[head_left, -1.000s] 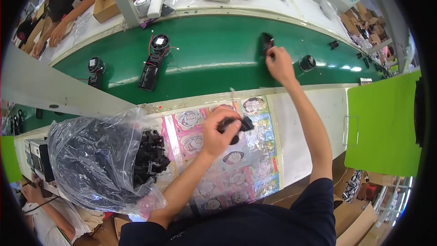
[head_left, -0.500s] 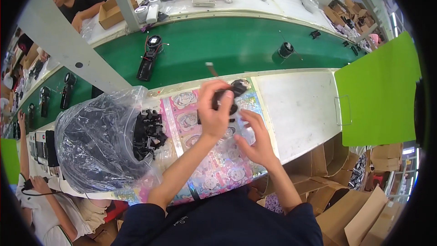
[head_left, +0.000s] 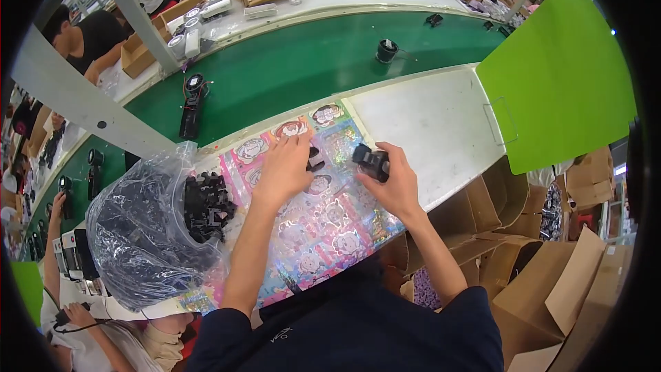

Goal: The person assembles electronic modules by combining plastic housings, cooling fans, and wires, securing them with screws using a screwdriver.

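Observation:
In my right hand (head_left: 399, 186) is a small black motor-like unit with a round body (head_left: 372, 160), gripped between thumb and fingers just above the mat. My left hand (head_left: 286, 169) lies palm down, its fingers curled over a black plastic part (head_left: 315, 158) with short prongs poking out on the right side. Its fingertips are partly hidden. Both hands are over a shiny pink and blue cartoon-printed mat (head_left: 310, 227) on the bench. Left of it, black plastic parts (head_left: 206, 205) spill from the mouth of a clear plastic bag (head_left: 138, 227).
Beyond the bench runs a green conveyor (head_left: 275, 62) carrying a black assembly (head_left: 192, 107) and a round black unit (head_left: 387, 50). A bright green board (head_left: 558, 83) stands right. Cardboard boxes (head_left: 551, 303) fill the lower right. Co-workers sit at the left; a metal post (head_left: 82, 89) rises there.
The black motor-like unit has passed from my left hand to my right, which has closed on it. My left hand has gone down onto the prong-ended part on the mat. The view has shifted.

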A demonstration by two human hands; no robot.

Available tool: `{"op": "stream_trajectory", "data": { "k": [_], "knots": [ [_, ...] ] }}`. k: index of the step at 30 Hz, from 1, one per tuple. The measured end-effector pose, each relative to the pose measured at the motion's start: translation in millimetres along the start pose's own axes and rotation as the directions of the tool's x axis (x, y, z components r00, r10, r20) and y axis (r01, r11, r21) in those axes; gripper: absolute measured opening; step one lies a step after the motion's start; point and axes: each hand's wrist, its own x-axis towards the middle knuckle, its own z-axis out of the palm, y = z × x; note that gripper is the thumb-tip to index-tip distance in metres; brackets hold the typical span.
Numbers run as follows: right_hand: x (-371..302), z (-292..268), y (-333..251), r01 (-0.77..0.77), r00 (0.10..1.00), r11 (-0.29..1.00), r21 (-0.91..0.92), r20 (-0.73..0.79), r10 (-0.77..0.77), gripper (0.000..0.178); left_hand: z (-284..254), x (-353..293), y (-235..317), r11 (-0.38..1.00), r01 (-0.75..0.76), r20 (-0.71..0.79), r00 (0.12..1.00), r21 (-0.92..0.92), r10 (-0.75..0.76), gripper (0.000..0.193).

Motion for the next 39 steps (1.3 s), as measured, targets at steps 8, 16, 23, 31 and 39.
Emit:
{"op": "stream_trajectory", "data": {
  "k": [8,16,23,31,39],
  "knots": [
    [6,-1,-18,0.343,0.937,0.923,-0.175,0.004,-0.348,0.067,-7,7,1,0.955,-0.033,0.197,0.976,-0.296,0.095,0.058],
    [12,-9,-27,0.460,0.886,0.854,-0.244,0.064,-0.459,0.073,-8,15,-1,0.850,-0.011,0.265,0.948,-0.527,0.177,0.061],
    [15,-9,-25,0.486,0.868,0.816,-0.314,0.066,-0.491,0.075,0,15,-3,0.732,-0.071,0.207,0.937,-0.678,0.282,0.045],
    [27,-8,-20,0.528,0.829,0.768,-0.363,0.026,-0.558,0.074,28,18,-2,0.585,0.067,0.169,0.978,-0.808,0.120,0.037],
    [39,23,23,0.088,0.993,0.994,0.061,-0.082,-0.083,0.064,44,24,-6,0.408,0.049,0.046,0.999,-0.912,-0.018,0.040]
  ]
}}
